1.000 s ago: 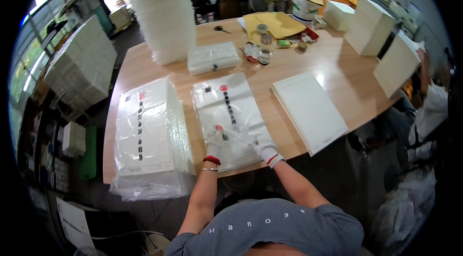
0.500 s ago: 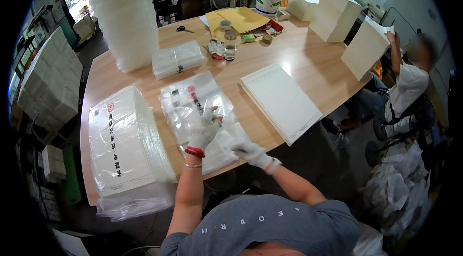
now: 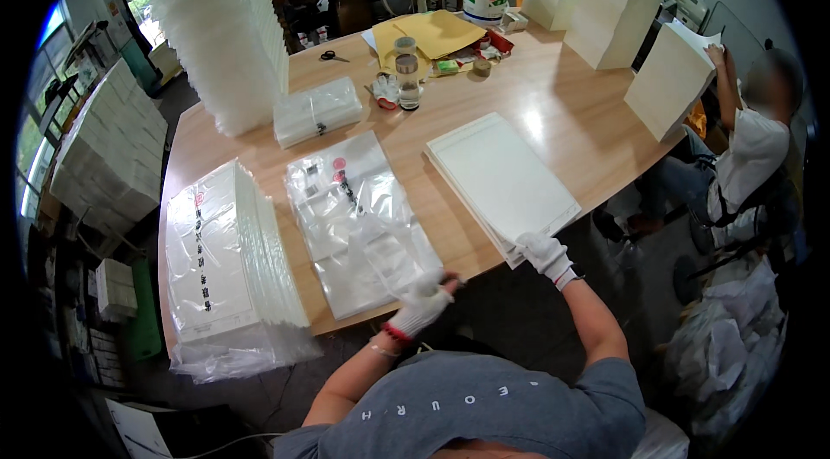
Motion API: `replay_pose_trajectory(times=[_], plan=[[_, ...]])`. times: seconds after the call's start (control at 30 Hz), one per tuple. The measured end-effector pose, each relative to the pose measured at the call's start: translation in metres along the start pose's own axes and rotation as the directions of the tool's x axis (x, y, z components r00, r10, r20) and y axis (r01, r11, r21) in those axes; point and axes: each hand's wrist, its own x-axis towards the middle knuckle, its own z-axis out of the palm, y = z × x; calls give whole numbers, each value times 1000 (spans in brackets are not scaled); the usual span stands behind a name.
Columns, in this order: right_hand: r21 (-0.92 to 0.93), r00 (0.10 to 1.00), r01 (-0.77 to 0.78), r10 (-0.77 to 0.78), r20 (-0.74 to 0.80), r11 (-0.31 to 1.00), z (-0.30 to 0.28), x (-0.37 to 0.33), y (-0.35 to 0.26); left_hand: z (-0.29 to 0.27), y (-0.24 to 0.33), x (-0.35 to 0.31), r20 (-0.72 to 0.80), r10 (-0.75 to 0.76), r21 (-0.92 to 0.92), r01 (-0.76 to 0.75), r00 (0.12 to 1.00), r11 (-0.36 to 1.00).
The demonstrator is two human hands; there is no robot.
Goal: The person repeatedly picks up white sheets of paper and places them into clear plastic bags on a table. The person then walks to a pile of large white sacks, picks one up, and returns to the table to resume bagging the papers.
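Observation:
My left hand point(image 3: 422, 302), in a white glove with bare fingertips and a red cuff, is at the near right corner of a flat clear plastic bag point(image 3: 333, 260). The hand is bent round the film at the bag's near end, where a flap stands slightly raised; its fingertips are blurred. My right hand point(image 3: 545, 257), gloved in white, grips the near corner of a stack of white paper sheets point(image 3: 506, 174). That stack lies askew on the table, right of the bag. Left of the bag, a pile of paper packs in clear printed bags point(image 3: 220, 256) stands at the table's edge.
A tall stack of translucent packs point(image 3: 220, 44) and a bundle of folded plastic bags point(image 3: 317, 111) stand behind. Scissors point(image 3: 333, 56), a water bottle point(image 3: 408, 83) and yellow envelopes point(image 3: 437, 35) lie farther back. At right, a seated person point(image 3: 752, 148) handles a tall paper block point(image 3: 670, 83).
My left hand has moved from the middle of the bag to its near right corner. My right hand has left the bag's near edge and taken hold of the paper stack's corner.

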Motion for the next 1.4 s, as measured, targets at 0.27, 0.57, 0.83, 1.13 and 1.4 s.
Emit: replay_pose_trajectory(times=[0.27,0.57,0.83,1.13,1.4], plan=[[374,881,429,-473,30,822,-63,4,-153,48,-90,23,267,-517,-453,579,813,677],[957,744,-270,607,280,-110,51,-35,-150,44,-13,-22,108,-150,548,67,983,834],[810,821,-195,544,-174,553,45,-24,-181,-42,-12,-13,-235,544,756,-201,805,623],[31,991,-108,106,76,994,16,-10,-194,-103,-41,40,-340,183,-263,-281,922,923],[72,886,-463,464,10,883,59,89,-172,-77,-62,33,-171,324,595,-165,930,786]])
